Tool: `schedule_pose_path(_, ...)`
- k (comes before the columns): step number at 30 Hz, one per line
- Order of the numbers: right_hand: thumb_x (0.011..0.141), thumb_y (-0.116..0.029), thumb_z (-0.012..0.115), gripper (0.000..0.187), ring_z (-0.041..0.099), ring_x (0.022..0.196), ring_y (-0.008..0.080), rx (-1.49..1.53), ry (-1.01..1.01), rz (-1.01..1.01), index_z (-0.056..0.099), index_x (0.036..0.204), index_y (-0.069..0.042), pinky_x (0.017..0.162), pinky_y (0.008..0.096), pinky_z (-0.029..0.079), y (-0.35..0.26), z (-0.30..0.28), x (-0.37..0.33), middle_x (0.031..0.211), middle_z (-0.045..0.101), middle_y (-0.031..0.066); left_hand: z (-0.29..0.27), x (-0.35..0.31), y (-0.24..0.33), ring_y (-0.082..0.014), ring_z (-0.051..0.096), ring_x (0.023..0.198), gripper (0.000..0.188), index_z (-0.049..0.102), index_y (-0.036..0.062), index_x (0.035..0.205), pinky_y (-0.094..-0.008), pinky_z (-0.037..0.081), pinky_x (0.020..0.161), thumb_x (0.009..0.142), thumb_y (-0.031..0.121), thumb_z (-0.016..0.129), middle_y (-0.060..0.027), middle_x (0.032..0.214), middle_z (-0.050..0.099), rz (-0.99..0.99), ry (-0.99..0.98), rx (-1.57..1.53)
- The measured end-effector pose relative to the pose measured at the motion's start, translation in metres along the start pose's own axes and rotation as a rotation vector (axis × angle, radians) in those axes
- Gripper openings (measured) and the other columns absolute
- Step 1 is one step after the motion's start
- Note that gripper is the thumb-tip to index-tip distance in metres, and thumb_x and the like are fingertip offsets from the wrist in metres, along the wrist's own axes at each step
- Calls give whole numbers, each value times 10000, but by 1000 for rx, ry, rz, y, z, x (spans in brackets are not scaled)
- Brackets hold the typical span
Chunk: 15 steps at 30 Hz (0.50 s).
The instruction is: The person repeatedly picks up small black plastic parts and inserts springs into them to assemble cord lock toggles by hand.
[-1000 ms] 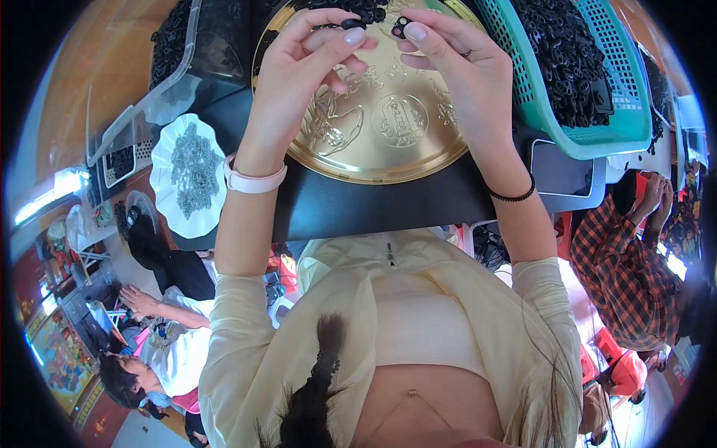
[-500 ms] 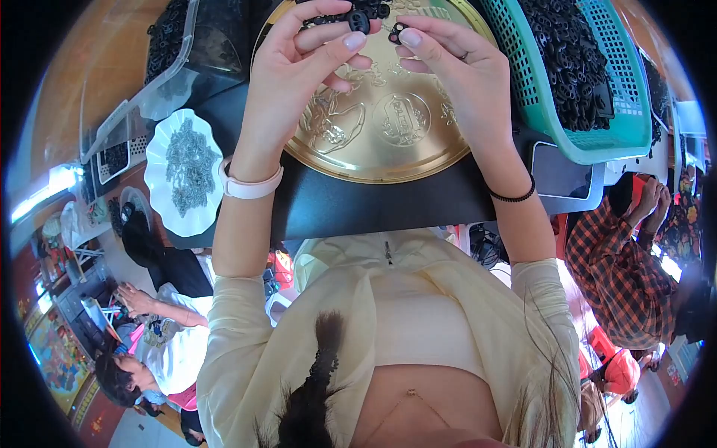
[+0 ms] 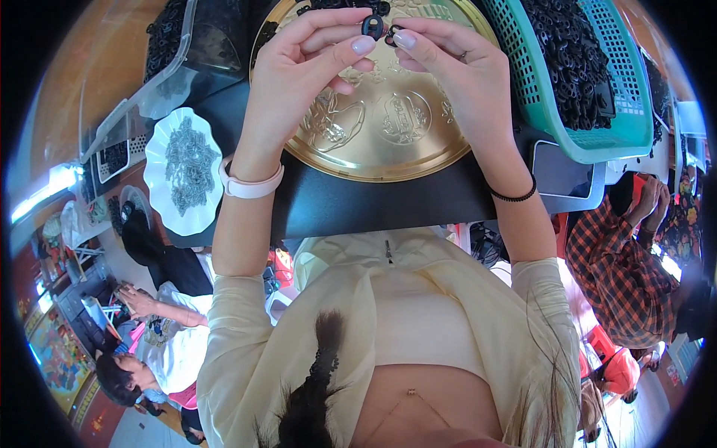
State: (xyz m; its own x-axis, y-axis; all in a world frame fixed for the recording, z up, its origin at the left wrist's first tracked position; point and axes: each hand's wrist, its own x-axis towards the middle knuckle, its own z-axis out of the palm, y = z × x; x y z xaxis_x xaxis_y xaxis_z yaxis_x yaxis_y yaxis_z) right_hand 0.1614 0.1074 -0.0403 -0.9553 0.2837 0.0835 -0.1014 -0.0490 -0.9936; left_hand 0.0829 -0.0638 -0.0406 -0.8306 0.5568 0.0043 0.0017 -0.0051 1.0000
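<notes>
Over a round gold tray (image 3: 418, 160) with raised patterns, both hands are up near the top of the view. My left hand (image 3: 314, 56) is closed, pinching a small black ring-shaped part (image 3: 373, 27) between thumb and fingers. In my right hand (image 3: 452, 60), thumb and forefinger grip another small black part (image 3: 391, 34), mostly covered by the fingertips. The two parts are very close together; whether they touch I cannot tell. Behind the left fingers, a few more black parts (image 3: 317, 6) lie on the tray's far side.
To the right stands a green basket (image 3: 597, 149) heaped with black parts (image 3: 564, 63). On the left, a white scalloped dish (image 3: 158, 179) holds many small clear or silvery pieces (image 3: 188, 164), near a transparent bin (image 3: 168, 89). A tablet-like device (image 3: 564, 172) lies below the basket. Other people sit at both sides.
My left hand has moved slightly right, bringing its ring-shaped part closer to the one in my right hand. The left part has turned so its opening shows. My right hand has barely moved.
</notes>
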Motion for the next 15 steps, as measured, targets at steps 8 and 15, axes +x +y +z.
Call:
schedule_pose_path(8,840,-104,641,256,633,840,128,-14,-4,-24,620,1056,32,773,229,522,5,2,-1,966,655,94,5,-1,6,-117,648,837,313,592,50,1145,-180,518,606,842,110,639,-58,991,661,-19,-78,-74)
schedule_pose_path(15,816,-113,667,222,608,767,62,34,33,-36,660,1015,-15,693,184,487,8,8,-1,850,668,36,12,-4,5,-128,650,869,278,621,50,1105,-181,522,628,845,145,642,-59,992,662,-33,8,-167)
